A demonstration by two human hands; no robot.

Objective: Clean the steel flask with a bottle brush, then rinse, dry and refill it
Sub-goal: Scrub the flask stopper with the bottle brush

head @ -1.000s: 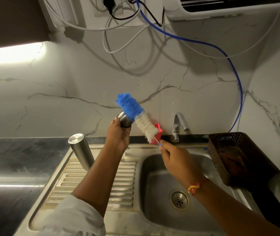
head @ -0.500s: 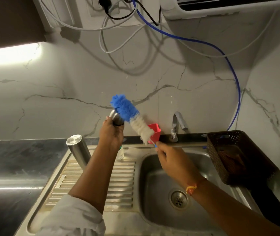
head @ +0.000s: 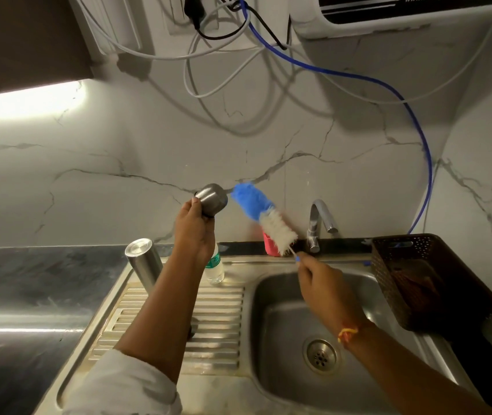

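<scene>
Bottle brush [head: 264,218]: blue bristles at tip, white below.
Flask body [head: 144,263] and cap [head: 211,200]: plain silver.
Cup [head: 270,246]: red.
Basket [head: 418,274]: dark brown, dotted perforations.
Wall [head: 119,145]: white marble, grey veining.
Hose [head: 427,163]: blue.
Wrist thread [head: 347,333]: orange-yellow.

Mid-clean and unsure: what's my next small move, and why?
Probably swing the bottle brush left onto the steel cap: the left hand holds it up, and the brush's blue tip, held by the right hand, sits just beside it.
</scene>
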